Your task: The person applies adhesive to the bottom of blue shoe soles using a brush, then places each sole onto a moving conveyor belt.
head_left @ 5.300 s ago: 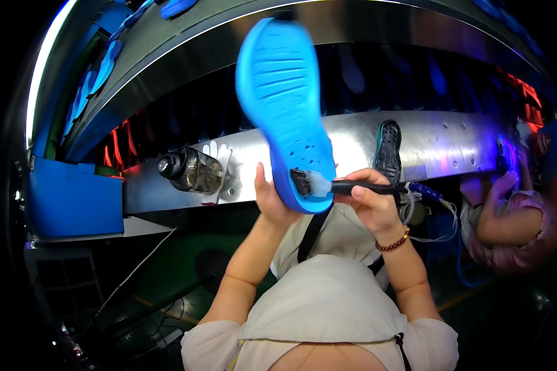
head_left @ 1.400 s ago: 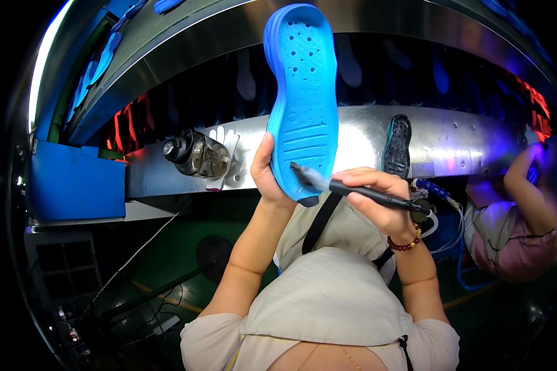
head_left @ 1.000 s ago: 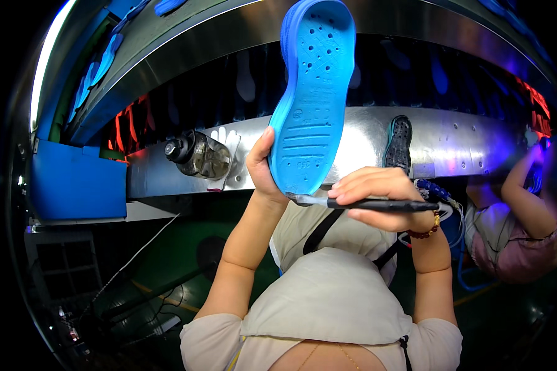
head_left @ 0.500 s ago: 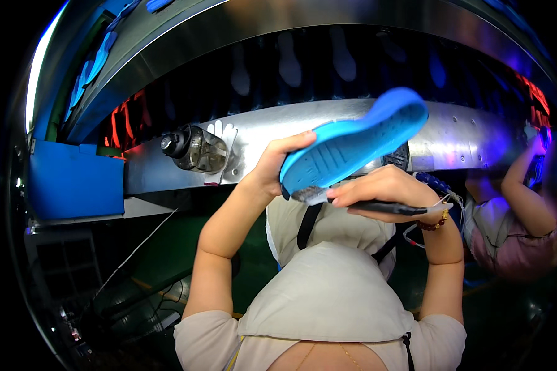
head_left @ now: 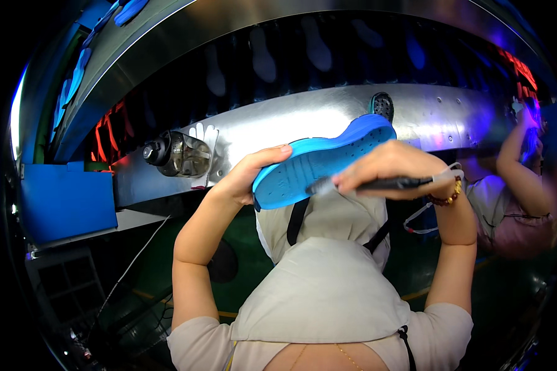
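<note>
A bright blue shoe sole is held tilted in front of me, its hollow inner side facing up toward me. My left hand is closed on its left end, thumb over the far rim. In my right hand, the fingers are closed round a brush with a black handle. The brush's bristles reach into the hollow of the sole, left of its middle; they are blurred. A pale clear tube runs from the handle's rear end near my right wrist.
Behind the sole runs a metal bench carrying a dark bottle, a white glove and a dark studded sole-shaped piece. Several soles lie in the dark recess beyond. A blue box stands left; another person works at right.
The brush has moved from the sole's left end toward its middle. The sole and both hands have come nearer to me, and the whole view has shifted slightly.
</note>
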`<state>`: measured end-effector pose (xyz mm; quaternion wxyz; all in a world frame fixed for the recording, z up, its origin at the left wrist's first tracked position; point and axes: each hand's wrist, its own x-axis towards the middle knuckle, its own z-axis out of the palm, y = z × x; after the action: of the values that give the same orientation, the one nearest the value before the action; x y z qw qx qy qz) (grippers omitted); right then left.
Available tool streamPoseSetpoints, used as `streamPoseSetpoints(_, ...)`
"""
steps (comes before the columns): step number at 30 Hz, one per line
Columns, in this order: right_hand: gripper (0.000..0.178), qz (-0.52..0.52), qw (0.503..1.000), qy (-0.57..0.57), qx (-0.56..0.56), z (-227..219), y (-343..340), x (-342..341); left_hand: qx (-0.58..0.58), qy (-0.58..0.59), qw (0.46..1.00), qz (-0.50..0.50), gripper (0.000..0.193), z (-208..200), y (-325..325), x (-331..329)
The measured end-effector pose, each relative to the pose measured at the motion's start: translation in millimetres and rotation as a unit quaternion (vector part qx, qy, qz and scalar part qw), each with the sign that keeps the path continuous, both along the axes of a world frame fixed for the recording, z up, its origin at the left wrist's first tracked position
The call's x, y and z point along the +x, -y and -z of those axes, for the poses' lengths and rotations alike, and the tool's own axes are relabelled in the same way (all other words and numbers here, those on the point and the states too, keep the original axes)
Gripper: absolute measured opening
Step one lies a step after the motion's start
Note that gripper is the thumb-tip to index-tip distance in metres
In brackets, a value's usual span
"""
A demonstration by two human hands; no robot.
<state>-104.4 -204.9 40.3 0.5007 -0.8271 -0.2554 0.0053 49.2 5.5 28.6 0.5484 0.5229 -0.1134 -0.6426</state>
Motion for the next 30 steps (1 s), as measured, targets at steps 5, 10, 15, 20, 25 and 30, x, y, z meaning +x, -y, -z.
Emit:
streamPoseSetpoints(5,0.018,0.035,0.995,-0.030,-0.084,11.9,15.1,-7.2,0.039,0.105,0.993,0.022,0.062,-6.5,8.6,-2.7)
streamPoseSetpoints(10,0.023,0.073,0.993,-0.087,0.043,8.3,7.6,-3.2,-0.045,-0.043,0.996,-0.059,0.059,10.5,5.1,-1.4)
streamPoseSetpoints(15,0.014,0.221,0.940,-0.139,0.220,33.5,5.2,8.2,-0.145,-0.160,0.971,-0.103,0.059,27.8,22.0,-15.8)
streamPoseSetpoints(20,0.015,0.455,0.869,-0.026,0.192,51.2,28.6,5.2,-0.182,-0.201,0.956,-0.114,0.057,41.0,21.9,-8.9)
streamPoseSetpoints(25,0.014,0.548,0.811,0.193,0.074,70.2,-18.2,22.5,-0.161,-0.175,0.963,-0.128,0.058,44.4,19.4,-8.4)
streamPoseSetpoints(30,0.019,0.261,0.928,-0.093,0.248,40.3,-44.2,-6.1,-0.218,-0.119,0.958,-0.145,0.058,34.7,1.2,19.2)
